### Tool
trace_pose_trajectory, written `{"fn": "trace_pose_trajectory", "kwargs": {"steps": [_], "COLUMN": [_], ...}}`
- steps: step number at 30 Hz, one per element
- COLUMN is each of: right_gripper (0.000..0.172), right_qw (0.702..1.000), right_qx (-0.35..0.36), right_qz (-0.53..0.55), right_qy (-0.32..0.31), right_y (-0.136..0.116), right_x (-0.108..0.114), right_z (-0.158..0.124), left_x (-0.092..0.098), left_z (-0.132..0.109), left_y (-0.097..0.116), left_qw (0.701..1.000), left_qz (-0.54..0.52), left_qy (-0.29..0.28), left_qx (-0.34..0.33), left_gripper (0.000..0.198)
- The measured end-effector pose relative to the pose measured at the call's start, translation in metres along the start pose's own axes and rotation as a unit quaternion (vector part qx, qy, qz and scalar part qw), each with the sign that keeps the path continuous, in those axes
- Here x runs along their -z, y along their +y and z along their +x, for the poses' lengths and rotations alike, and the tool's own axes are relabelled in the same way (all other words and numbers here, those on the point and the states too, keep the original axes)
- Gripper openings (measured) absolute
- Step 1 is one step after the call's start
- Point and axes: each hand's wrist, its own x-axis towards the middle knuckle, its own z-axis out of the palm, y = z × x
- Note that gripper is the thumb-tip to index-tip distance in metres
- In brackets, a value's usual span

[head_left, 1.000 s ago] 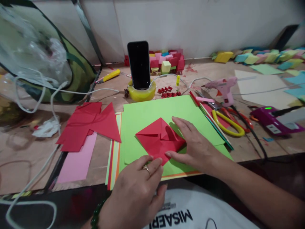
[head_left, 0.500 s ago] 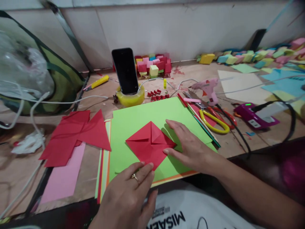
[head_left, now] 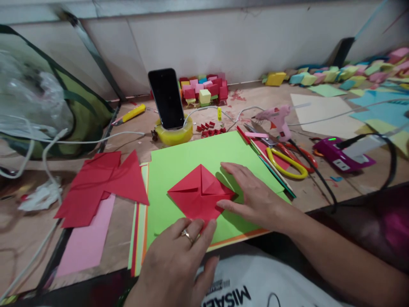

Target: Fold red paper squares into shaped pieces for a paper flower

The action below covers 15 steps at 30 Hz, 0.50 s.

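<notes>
A folded red paper (head_left: 198,192), diamond-shaped with creased flaps along its upper half, lies on a stack of coloured sheets topped by a green sheet (head_left: 169,162). The fingertips of my left hand (head_left: 182,251) rest flat over the paper's near corner and hide it. My right hand (head_left: 249,192) lies at the paper's right side, thumb touching its lower right edge and fingers stretched out above the right corner. Neither hand grips the paper.
Red paper pieces (head_left: 92,187) and a pink sheet (head_left: 86,243) lie left. Behind are a phone (head_left: 168,98) on a yellow tape roll (head_left: 175,134) and a yellow cutter (head_left: 132,113). Scissors (head_left: 287,166), a pink glue gun (head_left: 277,119) and a purple power adapter (head_left: 341,153) stand right.
My left hand has slid slightly right and forward over the near corner of the red paper. My right hand has hardly moved; its thumb lies a little farther over the paper.
</notes>
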Motion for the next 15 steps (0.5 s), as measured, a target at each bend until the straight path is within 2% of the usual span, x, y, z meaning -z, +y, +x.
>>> {"fn": "trace_pose_trajectory", "kwargs": {"steps": [2,6,12,15], "right_gripper": [0.077,0.082,0.086,0.083], "right_qw": [1.0,0.999,0.999,1.0], "right_qx": [0.004,0.014,0.014,0.016], "right_qz": [0.009,0.026,0.021,0.016], "right_qy": [-0.016,-0.043,-0.032,-0.021], "right_y": [0.001,0.006,0.014,0.016], "right_x": [0.004,0.009,0.006,0.003], "right_z": [0.001,0.003,0.006,0.005], "left_x": [-0.001,-0.004,-0.006,-0.007], "left_z": [0.004,0.006,0.002,0.001], "left_y": [0.002,0.004,0.003,0.001], "left_qw": [1.0,0.999,0.999,0.998], "left_qz": [0.018,0.032,0.037,0.047], "left_qy": [-0.016,-0.044,-0.039,-0.039], "left_qx": [-0.002,0.008,0.011,0.0], "left_gripper": [0.046,0.042,0.039,0.041]}}
